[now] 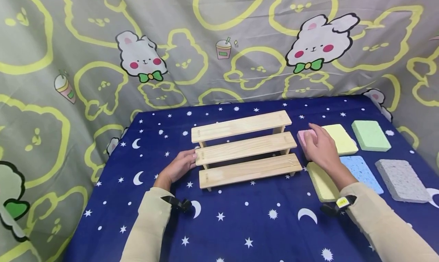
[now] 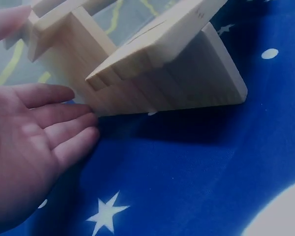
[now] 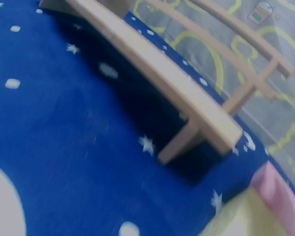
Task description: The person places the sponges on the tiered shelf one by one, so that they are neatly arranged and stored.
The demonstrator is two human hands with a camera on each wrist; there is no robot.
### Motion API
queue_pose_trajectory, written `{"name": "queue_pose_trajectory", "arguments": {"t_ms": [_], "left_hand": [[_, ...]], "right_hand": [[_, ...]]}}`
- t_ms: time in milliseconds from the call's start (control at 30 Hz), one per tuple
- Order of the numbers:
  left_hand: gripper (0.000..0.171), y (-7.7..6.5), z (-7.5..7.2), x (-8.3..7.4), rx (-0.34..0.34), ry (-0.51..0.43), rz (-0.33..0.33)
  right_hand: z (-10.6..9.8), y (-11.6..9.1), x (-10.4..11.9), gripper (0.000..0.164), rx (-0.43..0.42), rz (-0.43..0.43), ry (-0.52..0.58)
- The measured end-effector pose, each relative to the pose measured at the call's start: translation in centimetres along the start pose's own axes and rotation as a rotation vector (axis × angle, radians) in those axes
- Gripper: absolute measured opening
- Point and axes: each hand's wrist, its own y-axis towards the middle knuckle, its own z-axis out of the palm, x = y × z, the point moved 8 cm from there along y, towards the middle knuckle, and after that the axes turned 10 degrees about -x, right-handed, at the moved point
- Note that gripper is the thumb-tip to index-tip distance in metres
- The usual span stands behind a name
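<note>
The wooden rack (image 1: 246,148) is being touched at its left end by the left hand (image 1: 180,166), fingers straight; the pink sponge (image 1: 302,138) is being partly hidden by the right hand (image 1: 322,149), its thumb alongside, gripping being unclear.

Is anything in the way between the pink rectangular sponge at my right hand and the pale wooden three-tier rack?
Nothing visible: in the right wrist view, only star-printed dark blue cloth shows between the pink rectangular sponge and the wooden rack.
</note>
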Motion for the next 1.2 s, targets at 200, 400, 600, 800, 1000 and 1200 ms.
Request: {"name": "queue_pose_trajectory", "arguments": {"t_ms": [200,400,600,800,1000,1200], "left_hand": [[0.055,0.1,-0.1,0.2,0.012,-0.047,0.017],[0.048,0.4,-0.2,0.5,-0.015,-0.033,0.0],[0.047,0.5,-0.4,0.6,-0.026,-0.03,-0.014],[0.046,0.4,-0.2,0.8,-0.017,-0.045,-0.016],[0.048,0.5,-0.2,0.7,-0.032,-0.048,-0.009],[0.047,0.4,-0.4,0.7,-0.046,-0.044,-0.006]], "right_hand": [[-0.1,-1.1,-2.1,0.054,0.033,0.025,-0.073],[-0.1,-1.5,-2.6,0.056,0.079,0.03,-0.149],[0.5,-1.8,-2.7,0.06,0.157,0.026,-0.245],[0.6,-2.0,-2.7,0.062,0.139,0.011,-0.283],[0.5,-1.9,-2.7,0.061,0.118,0.008,-0.288],[0.4,-1.9,-2.7,0.062,0.099,0.07,-0.24]]}}
